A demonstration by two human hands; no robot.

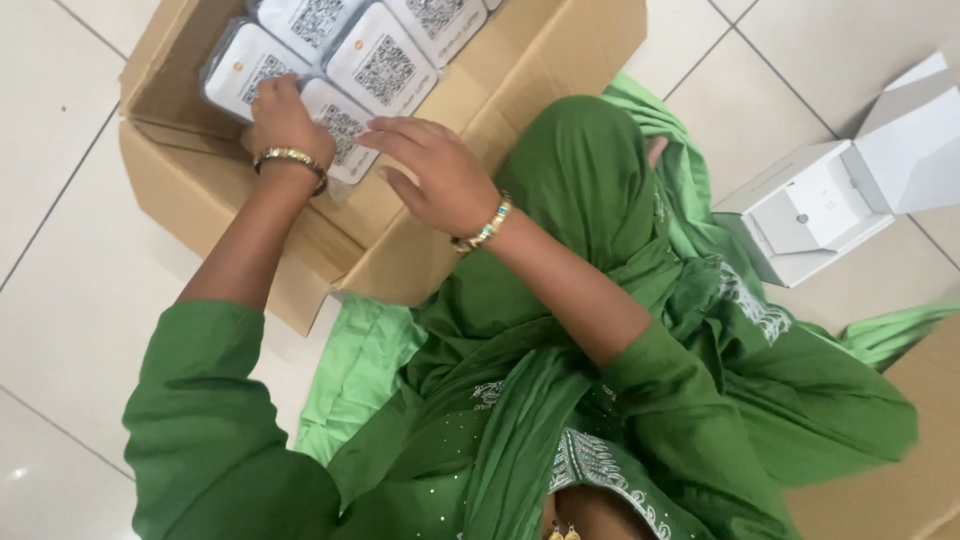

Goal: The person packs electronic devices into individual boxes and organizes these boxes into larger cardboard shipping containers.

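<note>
**Hands at work over a carton of wrapped white devices**

A person in green clothing sits on a pale tiled floor [60,300] and leans over an open cardboard carton [190,190], arranging the flat white devices [385,62] packed inside it. Each device is sealed in clear film and carries a square printed code on its face; several lie side by side in the box. The left hand [283,120], a gold bangle at the wrist, rests palm-down on one of them [340,135], near the box's front wall, its fingers curled over the far edge of the piece; whether they actually pinch it cannot be told from here. The right hand [435,175] hovers just beside, over the carton's front flap, fingers spread and loose, holding nothing, a beaded bracelet at the wrist.

By the look of it, the step in hand is settling or lifting that front device in its row. The next move would seem to call for a firm hold on the slippery film and a level carry, with the free hand steadying the neighbours so the row does not shift.

Off to the right, well apart from the carton, a small white box [815,215] stands on the tiles with its lid [915,140] thrown open. A corner of more brown cardboard [900,480] shows at the lower right. The floor gleams under bright, even light.
</note>
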